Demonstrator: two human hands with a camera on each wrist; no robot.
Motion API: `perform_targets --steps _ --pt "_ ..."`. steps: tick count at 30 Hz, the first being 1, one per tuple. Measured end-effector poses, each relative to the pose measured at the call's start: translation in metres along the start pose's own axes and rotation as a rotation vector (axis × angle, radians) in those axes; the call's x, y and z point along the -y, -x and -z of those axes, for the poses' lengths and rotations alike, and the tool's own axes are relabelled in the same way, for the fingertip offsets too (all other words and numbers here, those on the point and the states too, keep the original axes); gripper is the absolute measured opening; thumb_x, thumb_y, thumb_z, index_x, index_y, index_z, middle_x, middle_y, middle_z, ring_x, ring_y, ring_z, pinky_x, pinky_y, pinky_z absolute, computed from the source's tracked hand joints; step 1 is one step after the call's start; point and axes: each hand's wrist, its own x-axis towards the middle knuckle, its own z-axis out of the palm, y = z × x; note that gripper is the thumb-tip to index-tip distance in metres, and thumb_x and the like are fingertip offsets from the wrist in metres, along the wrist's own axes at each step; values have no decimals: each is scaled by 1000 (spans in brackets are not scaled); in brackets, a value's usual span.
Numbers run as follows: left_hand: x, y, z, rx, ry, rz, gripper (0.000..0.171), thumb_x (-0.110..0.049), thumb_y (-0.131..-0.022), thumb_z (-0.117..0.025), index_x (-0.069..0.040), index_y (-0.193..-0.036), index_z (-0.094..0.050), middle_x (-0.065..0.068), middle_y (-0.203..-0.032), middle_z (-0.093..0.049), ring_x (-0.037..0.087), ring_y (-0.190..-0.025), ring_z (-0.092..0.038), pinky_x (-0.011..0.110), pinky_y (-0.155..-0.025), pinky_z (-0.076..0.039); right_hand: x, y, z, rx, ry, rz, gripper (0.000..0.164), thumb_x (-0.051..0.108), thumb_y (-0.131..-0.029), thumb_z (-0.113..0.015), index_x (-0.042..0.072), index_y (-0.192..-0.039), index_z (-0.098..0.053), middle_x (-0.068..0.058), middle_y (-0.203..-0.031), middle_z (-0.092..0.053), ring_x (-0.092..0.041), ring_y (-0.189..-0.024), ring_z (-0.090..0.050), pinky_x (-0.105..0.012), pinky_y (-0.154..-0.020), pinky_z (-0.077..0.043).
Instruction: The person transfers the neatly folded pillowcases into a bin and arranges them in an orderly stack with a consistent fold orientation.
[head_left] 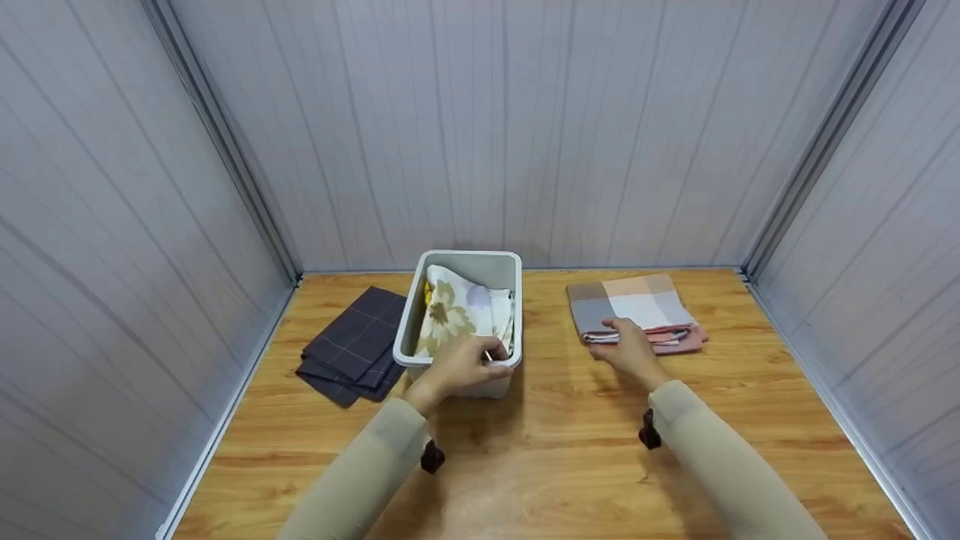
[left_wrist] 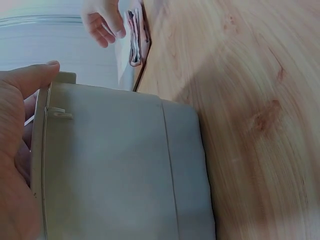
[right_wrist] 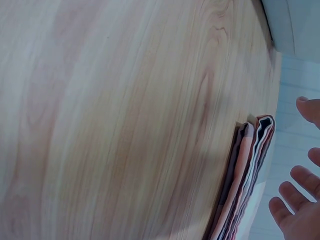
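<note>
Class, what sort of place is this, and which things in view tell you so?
Probably a small booth for tabletop work: pale panelled walls enclose three sides, metal strips run up the corners, and a wood-grain surface fills the space between.

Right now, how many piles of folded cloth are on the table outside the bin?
2: a dark pile to the left of the bin, and a checked pile to its right, by the right hand. Anything tucked behind the bin would be hidden.
</note>
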Motion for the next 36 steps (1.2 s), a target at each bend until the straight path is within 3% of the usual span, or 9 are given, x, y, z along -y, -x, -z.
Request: perform_targets --steps 10,19,30,36 --pt "3 2 4 12 -3 28 19 -33 -93 -83 -16 -96 -77 -3 -93 -79 11 -85 -65 34 -79 -53 -5 -17 -16 7 51 19 66 15 -93 -86 -9 -147 -57 -34 -148 -58 -53 -140 -53 -64 -116 -47" --pt "2 0 3 1 -62 18 20 -37 -93 -82 -18 -97 -77 -5 -94 -78 12 -85 -66 34 -78 -53 -17 -28 -23 28 81 -16 67 15 -91 -87 -9 -146 -58 -34 -147 -59 -53 -139 -53 -64 -118 -45" --pt "1 -1 1 15 -59 31 19 -36 -93 -83 -18 -98 -78 -5 -94 -79 12 -85 -66 33 -79 -53 -19 -38 -24 93 123 -92 70 18 -91 -85 -5 -151 -56 -31 -153 -55 -54 -144 -48 -65 -118 -43" --pt "0 -1 -1 16 -50 31 20 -37 -93 -82 -18 -98 -78 -6 -94 -78 9 -84 -64 31 -77 -51 -26 -39 -27 91 142 -91 67 17 -90 -82 -9 -147 -58 -36 -145 -58 -54 -137 -55 -64 -116 -45"
